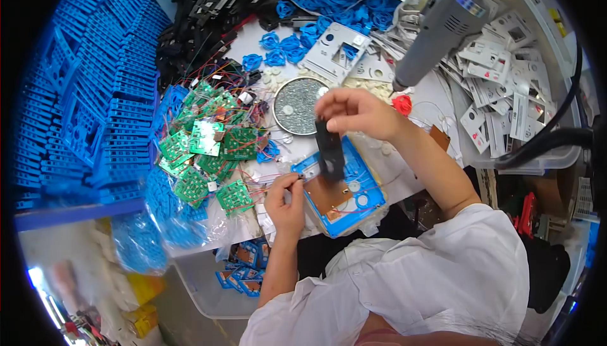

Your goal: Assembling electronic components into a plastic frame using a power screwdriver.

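A blue plastic casing (368, 180) lies tilted before me at the table's front edge, with a brown circuit board (324, 195) in it. My right hand (361, 113) is closed on the upper end of a black plastic part (329, 147), slightly blurred, which hangs over the casing and hides some of it. At the casing's left edge, my left hand (286, 205) is closed in a pinch. Thin red wires run close to its fingertips; what it grips is too small to make out. Past the right hand's fingers stands a round tin of small metal screws (296, 107).
Green circuit boards (205, 137) with wires pile up on the left, beside stacked blue casings (82, 112). Black parts (202, 11) and blue rings (341, 1) lie at the back. A grey electric screwdriver (442, 26) hangs at right near white panels (506, 80). A bin (202, 298) stands below.
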`<action>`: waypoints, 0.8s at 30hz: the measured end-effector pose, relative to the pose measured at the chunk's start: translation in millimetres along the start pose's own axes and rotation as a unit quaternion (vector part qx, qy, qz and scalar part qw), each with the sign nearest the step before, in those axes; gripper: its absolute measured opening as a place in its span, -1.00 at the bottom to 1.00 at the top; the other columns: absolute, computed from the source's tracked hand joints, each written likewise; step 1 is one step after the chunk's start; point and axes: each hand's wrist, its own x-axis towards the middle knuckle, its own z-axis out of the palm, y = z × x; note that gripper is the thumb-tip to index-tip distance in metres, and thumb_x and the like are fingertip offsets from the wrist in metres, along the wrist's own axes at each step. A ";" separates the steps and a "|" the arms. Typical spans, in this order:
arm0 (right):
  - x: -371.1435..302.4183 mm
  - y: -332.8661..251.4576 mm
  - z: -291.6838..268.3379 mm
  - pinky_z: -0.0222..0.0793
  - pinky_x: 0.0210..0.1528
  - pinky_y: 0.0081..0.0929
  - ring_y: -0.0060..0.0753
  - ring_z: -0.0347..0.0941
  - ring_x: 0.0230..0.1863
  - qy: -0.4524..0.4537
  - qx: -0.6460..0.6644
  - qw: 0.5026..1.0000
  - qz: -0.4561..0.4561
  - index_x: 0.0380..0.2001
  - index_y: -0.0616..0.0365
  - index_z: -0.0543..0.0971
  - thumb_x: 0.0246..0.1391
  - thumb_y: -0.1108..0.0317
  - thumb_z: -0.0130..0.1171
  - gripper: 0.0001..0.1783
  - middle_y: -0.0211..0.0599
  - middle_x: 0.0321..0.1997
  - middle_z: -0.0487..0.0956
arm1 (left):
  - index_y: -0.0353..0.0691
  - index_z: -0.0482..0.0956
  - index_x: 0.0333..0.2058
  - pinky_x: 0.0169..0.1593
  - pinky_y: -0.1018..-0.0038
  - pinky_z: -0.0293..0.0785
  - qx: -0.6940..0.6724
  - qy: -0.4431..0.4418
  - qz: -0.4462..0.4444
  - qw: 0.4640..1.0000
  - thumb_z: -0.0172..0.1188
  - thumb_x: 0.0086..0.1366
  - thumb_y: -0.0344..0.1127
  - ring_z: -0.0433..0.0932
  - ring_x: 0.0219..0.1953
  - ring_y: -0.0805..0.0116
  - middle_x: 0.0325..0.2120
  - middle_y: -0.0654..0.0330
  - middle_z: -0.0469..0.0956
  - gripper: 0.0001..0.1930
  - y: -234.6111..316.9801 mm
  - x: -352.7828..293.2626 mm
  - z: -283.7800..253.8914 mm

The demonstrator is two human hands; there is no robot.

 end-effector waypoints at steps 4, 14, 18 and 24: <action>-0.1 23.4 -3.4 0.50 -0.09 -0.60 -0.65 0.57 -0.10 -0.176 -0.008 0.978 0.115 0.11 0.22 0.54 0.30 0.38 0.23 -0.65 -0.38 -0.06 0.67 | -0.36 0.63 -0.21 -0.14 0.48 0.50 -0.007 0.004 -0.009 1.000 0.27 0.31 -0.58 0.56 -0.30 0.41 -0.27 0.12 0.67 -0.91 -0.5 0.0 2.4; -2.8 40.5 53.2 0.55 -0.10 -0.23 -0.05 0.57 -0.16 -0.063 -0.495 0.828 -0.257 -0.11 0.10 0.62 0.06 0.35 0.37 -0.71 -0.23 -0.18 0.64 | -0.33 0.64 -0.20 -0.08 0.43 0.52 0.057 0.037 0.074 0.995 0.30 0.30 -0.56 0.60 -0.18 0.24 -0.15 0.04 0.65 -0.89 -2.2 -8.4 1.0; -50.8 12.0 48.2 0.48 0.11 -0.15 -0.02 0.47 0.08 -0.018 -0.539 0.812 -0.223 -0.04 0.07 0.59 -0.08 0.30 0.49 -0.52 -0.24 0.07 0.59 | -0.33 0.66 -0.20 -0.10 0.43 0.54 0.064 0.020 0.063 0.996 0.31 0.28 -0.57 0.61 -0.20 0.25 -0.15 0.02 0.65 -0.87 3.8 -5.7 0.4; -69.8 37.0 34.5 0.38 0.24 -0.12 0.06 0.38 0.17 -0.008 -0.555 0.817 -0.156 0.07 0.05 0.55 -0.16 0.21 0.53 -0.34 -0.14 0.18 0.52 | -0.33 0.67 -0.21 -0.12 0.40 0.55 0.115 -0.004 0.085 0.990 0.35 0.20 -0.59 0.62 -0.24 0.19 -0.19 0.04 0.65 -0.83 12.9 2.8 0.6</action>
